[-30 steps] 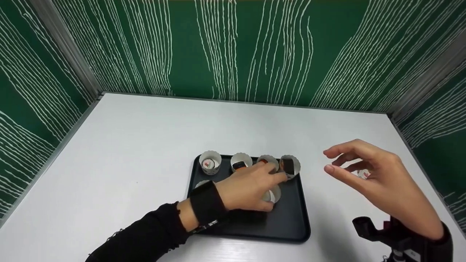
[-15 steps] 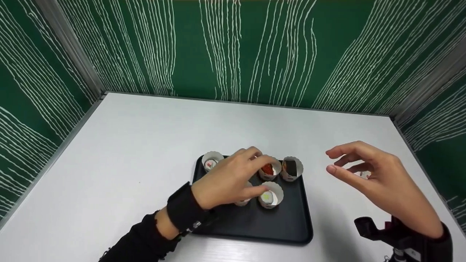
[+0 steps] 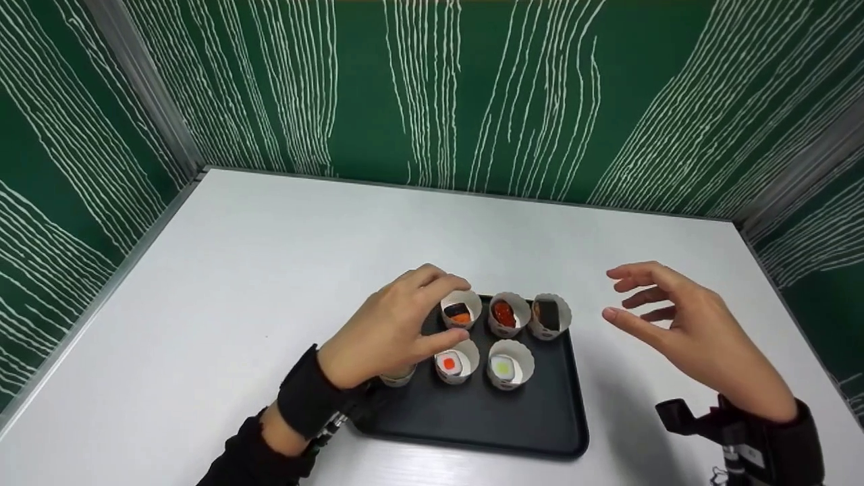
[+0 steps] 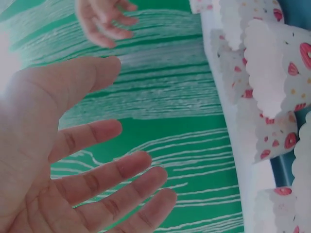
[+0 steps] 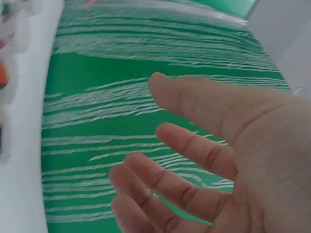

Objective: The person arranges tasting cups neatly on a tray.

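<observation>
My left hand (image 3: 388,327) hovers over the left side of the dark tray (image 3: 499,422), fingers apart and nothing between them. Paper baking cups with small sushi pieces stand on the tray. At the back are a black-and-orange sushi piece (image 3: 459,313), a red-topped piece (image 3: 503,313) and a dark-wrapped piece (image 3: 547,314). Nearer stand a roll with a red centre (image 3: 449,364) and one with a green centre (image 3: 502,367). Another cup (image 3: 398,378) is mostly hidden under the left hand. My right hand (image 3: 688,324) hangs beside the tray with loosely bent fingers, holding nothing.
The tray lies on a white table (image 3: 304,236) near its front. Green panels with white wavy lines (image 3: 499,101) rise along the back and sides. In the left wrist view, patterned paper cups (image 4: 279,68) line the right edge.
My left hand has drawn back to the left across the tray, uncovering the middle cups and their sushi pieces. The right hand stays almost in place.
</observation>
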Motion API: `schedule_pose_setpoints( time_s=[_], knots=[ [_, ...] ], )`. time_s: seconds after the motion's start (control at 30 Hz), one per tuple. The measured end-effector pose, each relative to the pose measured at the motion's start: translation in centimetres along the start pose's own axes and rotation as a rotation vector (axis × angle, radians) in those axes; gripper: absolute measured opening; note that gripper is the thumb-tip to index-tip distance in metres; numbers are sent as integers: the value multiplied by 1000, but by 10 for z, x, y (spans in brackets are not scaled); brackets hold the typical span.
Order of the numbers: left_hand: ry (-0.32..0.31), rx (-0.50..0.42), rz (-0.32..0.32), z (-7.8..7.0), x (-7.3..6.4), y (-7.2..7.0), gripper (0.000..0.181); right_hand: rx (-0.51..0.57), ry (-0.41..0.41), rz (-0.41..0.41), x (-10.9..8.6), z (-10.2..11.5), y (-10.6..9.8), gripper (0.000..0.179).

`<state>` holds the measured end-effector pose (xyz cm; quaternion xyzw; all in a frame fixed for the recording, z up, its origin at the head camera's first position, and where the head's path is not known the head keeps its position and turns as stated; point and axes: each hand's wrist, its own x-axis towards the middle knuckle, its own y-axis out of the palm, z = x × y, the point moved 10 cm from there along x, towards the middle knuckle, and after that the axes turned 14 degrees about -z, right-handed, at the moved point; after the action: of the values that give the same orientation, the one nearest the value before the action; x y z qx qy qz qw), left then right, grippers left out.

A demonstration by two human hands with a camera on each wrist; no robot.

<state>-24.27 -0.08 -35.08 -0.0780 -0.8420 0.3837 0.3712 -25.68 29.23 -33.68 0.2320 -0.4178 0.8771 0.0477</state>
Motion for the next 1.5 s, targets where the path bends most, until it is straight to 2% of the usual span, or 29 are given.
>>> schedule_pose_setpoints(
  time_s=[0.3,0.6,0.77,0.87,1.03,1.3,1.5],
  knots=[
    [-31,14,7,7,-3,-12,48,-178,19,47,0,-57,-3,55],
    [-68,22,27,11,-5,-16,47,-327,185,192,-17,-132,-9,78],
    [-88,21,35,13,-6,-16,48,-388,228,217,-25,-169,-19,86],
    [-92,20,39,14,-7,-17,48,-406,265,230,-29,-187,-24,96],
    [-94,28,32,16,-7,-20,47,-405,343,277,-34,-209,-26,109],
    [-71,26,26,18,-5,-24,44,-335,399,336,-35,-228,-13,107],
    [-91,36,6,23,-6,-32,46,-342,422,364,-33,-234,-9,101]
  ],
)
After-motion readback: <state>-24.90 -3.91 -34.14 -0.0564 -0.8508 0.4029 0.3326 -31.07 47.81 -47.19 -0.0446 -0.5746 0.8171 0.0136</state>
